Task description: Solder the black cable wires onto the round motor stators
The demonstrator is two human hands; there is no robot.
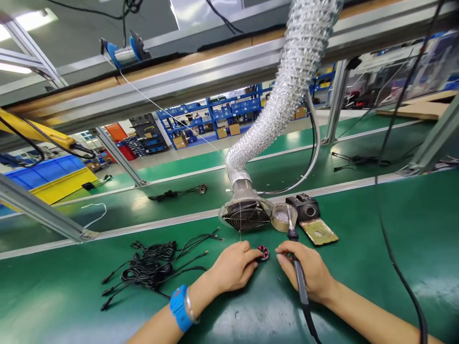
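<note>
My left hand (233, 267), wearing a blue wrist strap (181, 308), is closed with its fingertips at a small round part (263, 252) with a red and black ring. Its fingers partly cover the part. A thin wire comes down behind this hand; whether the fingers hold it too is hidden. My right hand (310, 272) is wrapped round the grey handle of a soldering iron (300, 282). The iron's tip points up and away, over a round tin (280, 217) of tip cleaner. Beside the tin stand a black iron holder (304, 207) and a worn yellowish sponge pad (319, 231).
A round fume extractor hood (245, 215) on a silver flexible duct (272, 114) stands just beyond my hands. Black cables (154, 265) lie bundled at left. A solder spool (125, 55) hangs on the overhead rail. A black cord (389, 248) hangs at right.
</note>
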